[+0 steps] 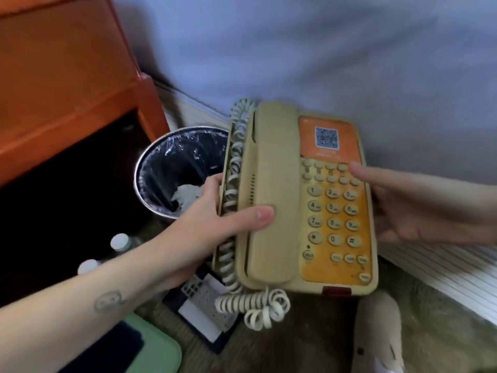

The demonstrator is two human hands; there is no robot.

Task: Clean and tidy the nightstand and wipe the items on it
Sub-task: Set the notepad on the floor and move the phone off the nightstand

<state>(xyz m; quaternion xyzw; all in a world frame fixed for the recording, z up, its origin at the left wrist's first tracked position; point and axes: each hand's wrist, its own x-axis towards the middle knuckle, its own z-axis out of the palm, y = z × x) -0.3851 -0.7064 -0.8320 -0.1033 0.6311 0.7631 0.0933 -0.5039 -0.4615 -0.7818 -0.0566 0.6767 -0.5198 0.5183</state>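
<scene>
Nearest to me is my left forearm, and at its end my left hand (215,219) grips the telephone (333,216). The thumb lies across the handset (269,170), and the fingers go round the left edge, where the coiled cord (252,308) runs along the body. My right hand (419,208) holds the right edge, with the thumb stretched over the small upper buttons and the other fingers behind the case. So both hands are closed on the telephone, and I see no cloth in either of them.

The telephone is in the air above the floor, between the orange nightstand (67,90) at the left and the bed (322,49) behind. It does not stand on the nightstand.

Below it, on the floor, lie a dark booklet (204,313) and a green flat thing (153,348). Two bottles (119,242) with white caps stand in the shadow by the nightstand. The waste bin (161,162) contains a crumpled paper (185,195).

I judge the task to be about in the middle: things seem to be taken down, and some rubbish is in the bin. The keypad looks yellowed, so I cannot tell if the telephone is wiped. Putting everything back remains to be done.
</scene>
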